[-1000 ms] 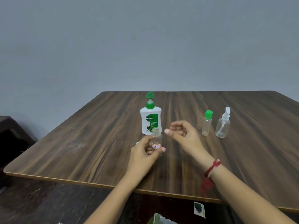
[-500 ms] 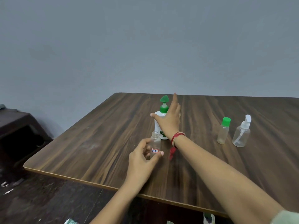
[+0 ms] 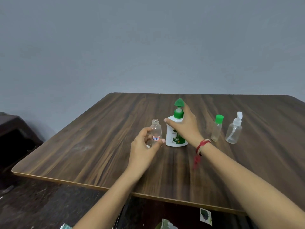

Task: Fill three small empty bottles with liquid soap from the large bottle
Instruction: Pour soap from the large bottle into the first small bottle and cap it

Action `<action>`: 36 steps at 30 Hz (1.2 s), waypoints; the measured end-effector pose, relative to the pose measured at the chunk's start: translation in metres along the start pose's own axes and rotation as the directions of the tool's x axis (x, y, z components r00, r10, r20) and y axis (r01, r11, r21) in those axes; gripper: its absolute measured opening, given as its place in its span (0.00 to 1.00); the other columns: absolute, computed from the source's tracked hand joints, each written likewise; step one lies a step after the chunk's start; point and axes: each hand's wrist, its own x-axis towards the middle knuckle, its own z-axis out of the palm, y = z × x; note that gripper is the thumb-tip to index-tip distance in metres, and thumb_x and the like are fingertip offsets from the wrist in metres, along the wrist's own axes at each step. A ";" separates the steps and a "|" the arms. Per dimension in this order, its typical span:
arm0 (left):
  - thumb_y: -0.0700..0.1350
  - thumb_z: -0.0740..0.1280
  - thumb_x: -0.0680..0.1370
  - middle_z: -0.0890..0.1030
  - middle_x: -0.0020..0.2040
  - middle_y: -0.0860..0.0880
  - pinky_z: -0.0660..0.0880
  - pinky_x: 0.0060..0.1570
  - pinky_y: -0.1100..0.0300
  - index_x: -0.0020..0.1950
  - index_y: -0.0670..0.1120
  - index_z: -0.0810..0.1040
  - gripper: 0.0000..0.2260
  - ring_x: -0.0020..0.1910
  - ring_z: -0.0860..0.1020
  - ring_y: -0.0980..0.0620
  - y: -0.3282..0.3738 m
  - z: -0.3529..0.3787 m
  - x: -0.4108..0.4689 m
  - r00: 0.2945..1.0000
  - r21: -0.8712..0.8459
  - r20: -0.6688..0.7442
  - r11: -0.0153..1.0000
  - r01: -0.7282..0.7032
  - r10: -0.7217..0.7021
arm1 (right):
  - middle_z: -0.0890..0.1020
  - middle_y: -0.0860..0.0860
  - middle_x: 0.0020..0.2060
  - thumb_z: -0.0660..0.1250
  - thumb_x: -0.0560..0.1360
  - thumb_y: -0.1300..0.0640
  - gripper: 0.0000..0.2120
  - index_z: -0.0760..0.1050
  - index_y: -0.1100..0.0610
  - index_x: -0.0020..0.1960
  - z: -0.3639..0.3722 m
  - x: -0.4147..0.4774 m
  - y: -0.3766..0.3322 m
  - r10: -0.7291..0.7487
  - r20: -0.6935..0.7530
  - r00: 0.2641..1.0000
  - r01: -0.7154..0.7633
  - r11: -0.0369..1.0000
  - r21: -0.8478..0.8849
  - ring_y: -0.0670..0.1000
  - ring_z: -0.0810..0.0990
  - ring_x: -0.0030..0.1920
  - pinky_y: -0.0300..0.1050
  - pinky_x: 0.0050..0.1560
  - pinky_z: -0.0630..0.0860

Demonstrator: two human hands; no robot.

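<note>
On my feed, my left grip point(image 3: 143, 146) pinches the small open bottle point(image 3: 156, 132) between thumb and fingers, near the middle of the wooden tabletop point(image 3: 99, 146). The bottle is clear, upright and uncapped, with a red-edged white label facing me. The thumb hides its base, so I cannot tell whether it rests on the wood.

Just to its right, my right grip point(image 3: 184, 128) is grasping the large soap bottle point(image 3: 175, 139), with the thumb on the near shoulder and the fingers curled round behind the neck. That bottle is white with a green label and stands upright on the tabletop. Its green pump head point(image 3: 179, 102) rises clear above the knuckles. A red thread band point(image 3: 202, 145) circles the right wrist.

Further right, apart from both grips, stand two more small clear bottles: a green-capped bottle point(image 3: 217, 128) and, beside it, a spray bottle point(image 3: 234, 129) with a white nozzle. Both are upright.

A plain grey wall point(image 3: 148, 47) fills the background, and dark furniture point(image 3: 14, 129) sits at far left.
</note>
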 end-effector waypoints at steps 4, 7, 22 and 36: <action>0.45 0.74 0.71 0.84 0.43 0.56 0.73 0.45 0.70 0.54 0.55 0.76 0.14 0.45 0.80 0.63 0.012 0.018 0.000 0.998 -0.052 0.047 0.998 -0.031 0.034 | 0.79 0.46 0.46 0.76 0.65 0.49 0.24 0.74 0.52 0.58 -0.046 -0.016 0.007 -0.019 0.097 0.995 0.022 0.999 -0.025 0.46 0.78 0.47 0.38 0.48 0.74; 0.44 0.74 0.72 0.83 0.39 0.57 0.74 0.41 0.71 0.53 0.54 0.76 0.13 0.40 0.81 0.64 0.014 0.033 0.004 0.995 -0.081 0.090 0.996 -0.036 0.044 | 0.80 0.43 0.46 0.77 0.62 0.46 0.29 0.73 0.45 0.60 -0.073 -0.020 0.016 -0.016 0.243 0.970 0.020 1.000 -0.013 0.45 0.80 0.50 0.40 0.52 0.76; 0.45 0.72 0.74 0.84 0.43 0.49 0.77 0.46 0.62 0.54 0.58 0.75 0.13 0.43 0.82 0.53 0.008 0.073 0.007 0.992 -0.126 0.118 0.992 -0.033 0.048 | 0.74 0.43 0.55 0.72 0.67 0.48 0.27 0.66 0.48 0.62 -0.086 -0.035 -0.010 -0.098 0.027 0.995 0.090 0.973 0.215 0.42 0.75 0.53 0.32 0.52 0.71; 0.43 0.55 0.77 0.74 0.37 0.54 0.70 0.41 0.62 0.60 0.51 0.69 0.13 0.35 0.70 0.59 0.013 0.081 0.009 0.959 -0.139 0.233 0.981 -0.131 0.161 | 0.79 0.54 0.39 0.55 0.75 0.70 0.14 0.74 0.54 0.42 -0.090 -0.013 -0.022 0.039 0.119 0.992 -0.084 0.910 0.406 0.51 0.79 0.38 0.42 0.44 0.76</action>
